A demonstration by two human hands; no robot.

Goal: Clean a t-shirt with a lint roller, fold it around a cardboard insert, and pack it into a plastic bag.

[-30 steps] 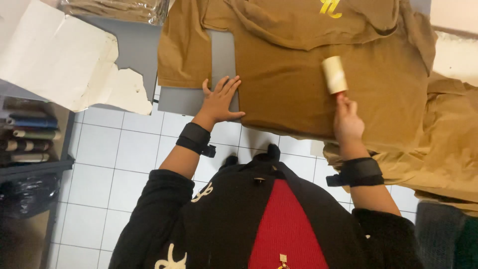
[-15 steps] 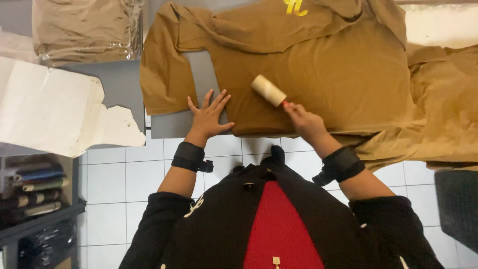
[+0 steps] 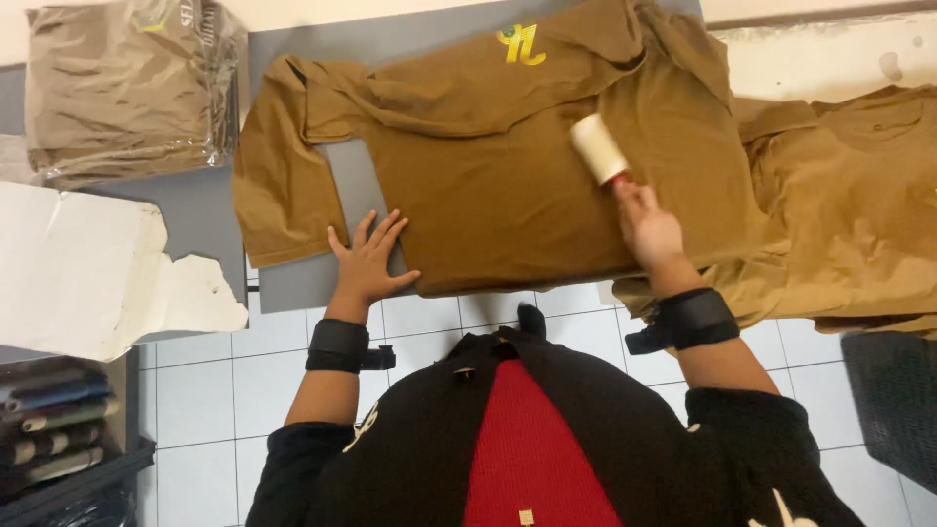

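Grey table (image 3: 293,283) runs across the top of your view, w/ the brown t-shirt (image 3: 488,185) spread flat on it, hem toward you, neck away. More brown shirts (image 3: 859,215) are heaped to the right, a bagged stack of folded shirts (image 3: 127,88) sits top left, and torn white paper (image 3: 88,273) lies left by the table edge.

Your right hand (image 3: 649,232) is closed round the handle of the lint roller (image 3: 598,148). The roller lies on the shirt's right half, just beyond that hand; its long axis slants up-left.

Your left hand (image 3: 369,262) is spread wide, palm down, pinning the shirt's lower-left corner at the table edge. It's well apart from the roller. Nothing stands btwn roller and the rest of the shirt.
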